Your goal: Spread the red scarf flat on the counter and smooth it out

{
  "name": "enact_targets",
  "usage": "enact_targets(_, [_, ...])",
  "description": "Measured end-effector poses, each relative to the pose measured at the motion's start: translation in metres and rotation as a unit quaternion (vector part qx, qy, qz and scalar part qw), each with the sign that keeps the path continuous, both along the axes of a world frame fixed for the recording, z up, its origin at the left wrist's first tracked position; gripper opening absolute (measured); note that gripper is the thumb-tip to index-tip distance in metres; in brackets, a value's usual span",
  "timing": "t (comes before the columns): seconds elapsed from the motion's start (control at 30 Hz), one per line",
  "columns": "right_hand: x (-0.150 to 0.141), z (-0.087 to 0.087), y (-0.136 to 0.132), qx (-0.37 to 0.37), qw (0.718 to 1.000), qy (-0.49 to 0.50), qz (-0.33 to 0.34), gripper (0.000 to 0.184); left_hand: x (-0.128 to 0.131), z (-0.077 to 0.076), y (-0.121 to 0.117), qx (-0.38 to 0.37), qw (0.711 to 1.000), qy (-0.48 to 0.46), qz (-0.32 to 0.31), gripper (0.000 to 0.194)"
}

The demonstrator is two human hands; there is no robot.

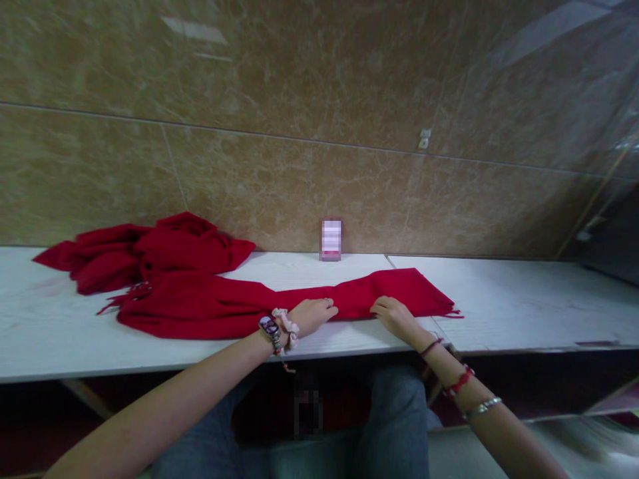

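Observation:
A long red scarf [200, 299] with fringed ends lies stretched across the white table, loosely bunched at its left and folded flatter at its right. On the near edge of its middle rests my left hand [310, 317], fingers curled and closed on the cloth. My right hand [398, 318] is a short way to the right, its fingertips pinched at the same near edge. Parts of both hands' fingertips are hidden by the knuckles and fabric. Behind the scarf's left half, a heap of crumpled red cloth [164, 249] lies close against the wall.
The white table [509, 306] runs along a brown marbled wall [299, 179], with a seam right of centre. A phone [331, 239] with a lit, blurred screen leans on the wall. A small white fixture [424, 138] is on the wall. Dark shelf space lies below the tabletop.

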State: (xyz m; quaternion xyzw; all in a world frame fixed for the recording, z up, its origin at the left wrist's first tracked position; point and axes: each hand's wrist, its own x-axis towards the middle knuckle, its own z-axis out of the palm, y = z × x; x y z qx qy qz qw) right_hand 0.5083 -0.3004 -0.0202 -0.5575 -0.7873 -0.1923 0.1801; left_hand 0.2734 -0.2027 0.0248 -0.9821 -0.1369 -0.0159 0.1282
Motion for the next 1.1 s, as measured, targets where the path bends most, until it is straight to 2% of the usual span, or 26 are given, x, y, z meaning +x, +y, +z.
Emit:
enact_targets(0.1, [-0.001, 0.002, -0.005, -0.001, 1.000, -0.005, 0.016, 0.023, -0.001, 0.000, 0.002, -0.022, 1.000, 0.008, -0.016, 0.023])
enact_targets(0.23, [-0.001, 0.005, -0.008, -0.033, 0.999, -0.002, 0.036, 0.026, -0.004, 0.003, 0.005, -0.067, 0.997, 0.021, -0.044, 0.037])
enact_targets(0.4, [0.002, 0.002, -0.008, -0.037, 0.998, 0.009, 0.054, 0.028, -0.003, 0.005, 0.002, -0.170, 0.979, 0.026, -0.106, 0.048])
enact_targets(0.5, [0.004, -0.002, -0.007, -0.042, 0.997, 0.016, 0.056, 0.031, 0.004, 0.002, 0.002, -0.212, 0.975, 0.031, -0.065, 0.047])
enact_targets(0.6, [0.004, -0.003, -0.006, -0.049, 0.997, 0.026, 0.053, 0.033, 0.013, -0.002, 0.007, -0.189, 0.982, 0.017, -0.021, 0.043])
enact_targets(0.8, [0.004, -0.004, -0.006, -0.052, 0.996, 0.044, 0.052, 0.034, 0.029, -0.004, 0.021, -0.040, 0.998, -0.041, 0.035, 0.031])
enact_targets(0.87, [0.004, -0.005, -0.005, -0.050, 0.996, 0.045, 0.055, 0.034, 0.037, -0.007, 0.023, -0.051, 0.998, -0.046, -0.006, 0.030])
enact_targets(0.93, [0.005, -0.006, -0.005, -0.046, 0.996, 0.044, 0.055, 0.035, 0.046, -0.011, 0.023, -0.092, 0.993, -0.038, -0.056, 0.032])
enact_targets(0.97, [0.005, -0.006, -0.005, -0.045, 0.997, 0.045, 0.054, 0.035, 0.050, -0.014, 0.023, -0.113, 0.991, -0.028, -0.061, 0.034])
enact_targets(1.1, [0.003, -0.004, -0.007, -0.041, 0.996, 0.060, 0.057, 0.037, 0.053, -0.019, 0.032, -0.147, 0.989, -0.001, 0.000, 0.037])
